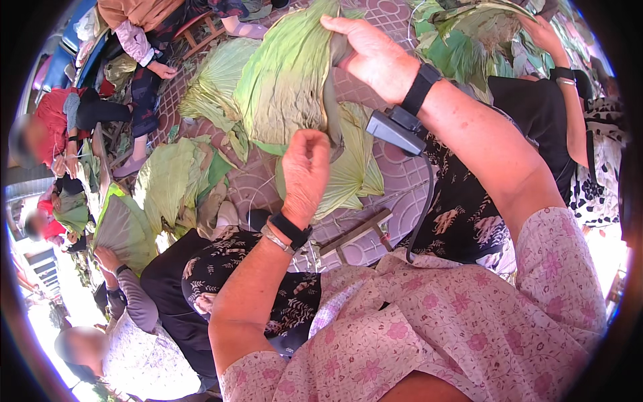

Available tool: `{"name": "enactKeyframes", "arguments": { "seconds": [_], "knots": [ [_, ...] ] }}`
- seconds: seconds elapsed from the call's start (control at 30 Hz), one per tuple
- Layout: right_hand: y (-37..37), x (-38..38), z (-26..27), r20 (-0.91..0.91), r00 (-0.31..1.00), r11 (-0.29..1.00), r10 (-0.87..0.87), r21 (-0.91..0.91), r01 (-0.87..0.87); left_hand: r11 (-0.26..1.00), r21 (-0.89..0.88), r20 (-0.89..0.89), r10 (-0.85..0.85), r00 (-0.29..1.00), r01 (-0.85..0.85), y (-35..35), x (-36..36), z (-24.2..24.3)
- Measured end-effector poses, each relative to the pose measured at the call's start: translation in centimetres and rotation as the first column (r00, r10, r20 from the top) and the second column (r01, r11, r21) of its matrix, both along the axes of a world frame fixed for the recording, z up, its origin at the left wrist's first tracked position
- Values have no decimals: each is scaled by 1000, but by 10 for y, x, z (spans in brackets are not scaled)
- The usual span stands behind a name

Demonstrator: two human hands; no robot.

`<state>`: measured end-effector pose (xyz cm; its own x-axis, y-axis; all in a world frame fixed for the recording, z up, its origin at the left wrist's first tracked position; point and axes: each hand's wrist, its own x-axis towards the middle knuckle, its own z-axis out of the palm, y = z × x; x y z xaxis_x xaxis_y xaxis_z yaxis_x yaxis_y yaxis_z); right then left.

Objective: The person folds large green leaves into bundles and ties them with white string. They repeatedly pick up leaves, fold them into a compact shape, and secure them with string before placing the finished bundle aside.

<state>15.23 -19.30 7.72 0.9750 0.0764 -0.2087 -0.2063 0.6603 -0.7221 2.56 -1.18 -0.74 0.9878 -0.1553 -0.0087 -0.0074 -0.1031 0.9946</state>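
A large, partly dried lotus leaf, green above and brown towards its lower edge, hangs folded in front of me. My right hand grips its upper right edge, thumb on the near side and the other fingers behind it. My left hand is at the brown lower edge with its fingers curled in a pinch; the fingertips are partly hidden. Beneath the held leaf, more pleated lotus leaves lie on the paving. Another fanned leaf lies to the upper left.
Stacked lotus leaves lie at left, beside a seated co-worker's leaf. A wooden stool frame is near my knees. A cabled device hangs at my right wrist. Other people sit close on both sides; a co-worker's hand holds leaves at upper right.
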Motion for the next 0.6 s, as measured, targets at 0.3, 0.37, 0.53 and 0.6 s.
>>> {"name": "enactKeyframes", "arguments": {
  "seconds": [0.3, 0.37, 0.53, 0.6],
  "knots": [
    [-17, 0, 13, 7, 1000, 1000, -16, 10, 16, 882, -148, -590, 285, 755, -448, 35, 31, 0],
    [-16, -1, 14, 10, 1000, 1000, 2, -3, -2, 857, -243, -636, 213, 742, -454, 46, 39, -10],
    [-18, -4, 19, -23, 998, 998, -52, -25, 52, 811, -424, -601, 81, 795, -403, 75, 65, -36],
    [-22, 1, 14, -3, 999, 998, -53, -39, 53, 737, -475, -567, 161, 808, -480, 75, 67, -27]
  ]
}}
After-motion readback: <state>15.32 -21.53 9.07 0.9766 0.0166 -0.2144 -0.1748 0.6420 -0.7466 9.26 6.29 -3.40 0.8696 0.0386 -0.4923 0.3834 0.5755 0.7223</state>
